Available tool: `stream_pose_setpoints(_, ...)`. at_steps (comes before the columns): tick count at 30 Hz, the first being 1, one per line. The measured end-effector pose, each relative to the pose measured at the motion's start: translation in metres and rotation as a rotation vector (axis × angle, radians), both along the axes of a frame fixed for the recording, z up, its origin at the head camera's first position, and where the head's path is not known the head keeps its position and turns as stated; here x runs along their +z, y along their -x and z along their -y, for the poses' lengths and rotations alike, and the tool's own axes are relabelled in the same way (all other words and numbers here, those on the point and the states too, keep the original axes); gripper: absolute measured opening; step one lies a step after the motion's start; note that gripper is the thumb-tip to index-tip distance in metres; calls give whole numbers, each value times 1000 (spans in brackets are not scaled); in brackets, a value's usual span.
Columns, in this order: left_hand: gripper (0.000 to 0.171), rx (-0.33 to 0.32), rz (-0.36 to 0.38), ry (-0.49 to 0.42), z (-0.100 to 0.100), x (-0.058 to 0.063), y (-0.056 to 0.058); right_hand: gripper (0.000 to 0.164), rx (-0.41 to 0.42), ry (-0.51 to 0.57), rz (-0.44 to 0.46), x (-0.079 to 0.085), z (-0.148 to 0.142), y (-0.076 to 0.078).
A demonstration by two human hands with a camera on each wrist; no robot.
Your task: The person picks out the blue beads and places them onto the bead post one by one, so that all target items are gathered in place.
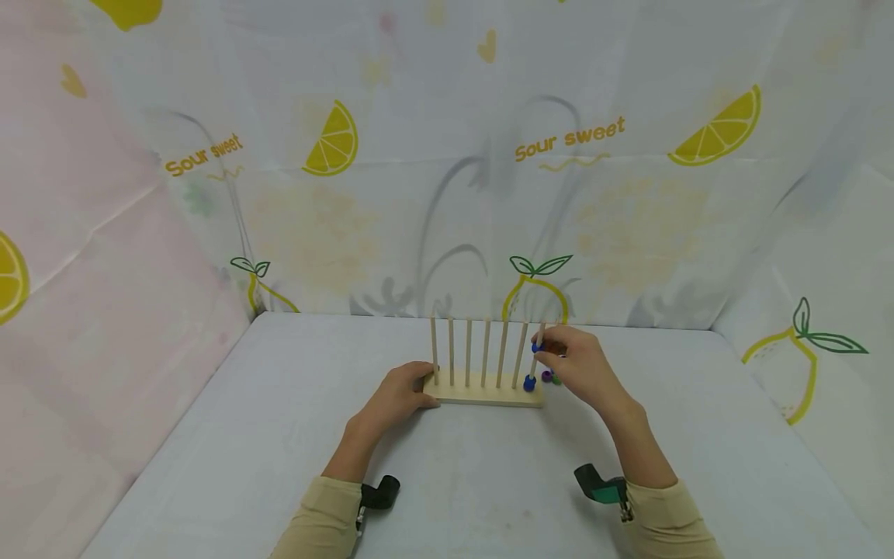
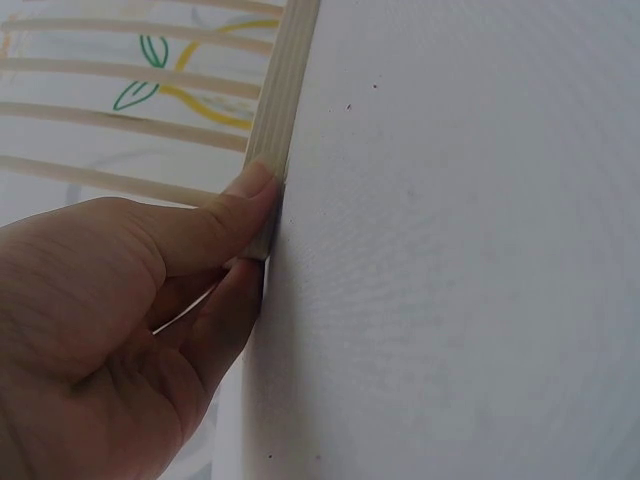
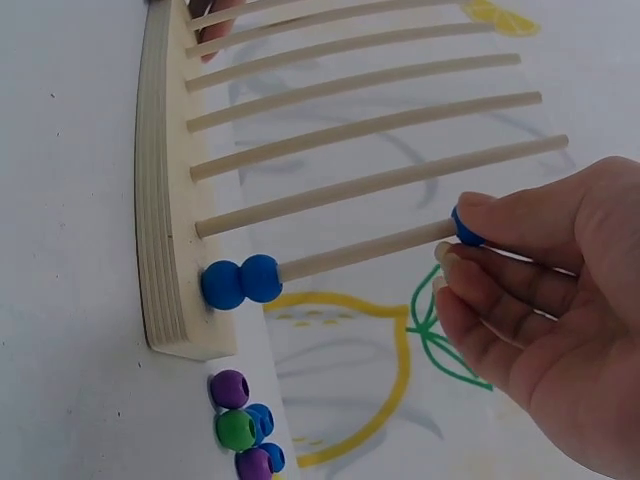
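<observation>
A pale wooden base point(image 1: 482, 393) with a row of several upright pegs stands on the white table. My left hand point(image 1: 396, 396) grips its left end, thumb and fingers pinching the board's edge, as the left wrist view shows closely. At the rightmost peg point(image 3: 370, 250), my right hand point(image 3: 545, 300) pinches a blue bead point(image 3: 466, 226) that is around the peg near its upper part. Two more blue beads point(image 3: 242, 281) sit at the bottom of that same peg, touching each other. The other pegs carry no beads.
Loose beads lie beside the base's right end: a green bead point(image 3: 237, 430), a purple bead point(image 3: 230, 389), another purple one and blue ones. A cloth backdrop point(image 1: 447, 194) printed with lemons rises behind the table point(image 1: 461, 481). Each wrist wears a small black camera.
</observation>
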State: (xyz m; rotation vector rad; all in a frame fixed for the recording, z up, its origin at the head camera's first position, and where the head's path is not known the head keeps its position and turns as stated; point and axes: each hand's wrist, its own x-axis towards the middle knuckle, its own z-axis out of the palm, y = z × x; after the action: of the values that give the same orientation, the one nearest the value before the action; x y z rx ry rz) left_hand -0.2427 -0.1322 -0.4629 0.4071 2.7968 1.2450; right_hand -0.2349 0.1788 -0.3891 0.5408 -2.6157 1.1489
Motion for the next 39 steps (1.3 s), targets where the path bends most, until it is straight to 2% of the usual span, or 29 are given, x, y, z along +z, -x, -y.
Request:
stream_pose_setpoints(19, 58, -2, -14, -18, 1, 1, -2, 16, 28, -55, 70, -5, 1, 1)
stream_pose_setpoints(26, 57, -1, -21, -19, 0, 2, -3, 16, 43, -33, 141, -7, 0, 3)
stream_pose_setpoints(39, 57, 0, -14, -8, 0, 2, -2, 15, 43, -87, 170, -12, 1, 5)
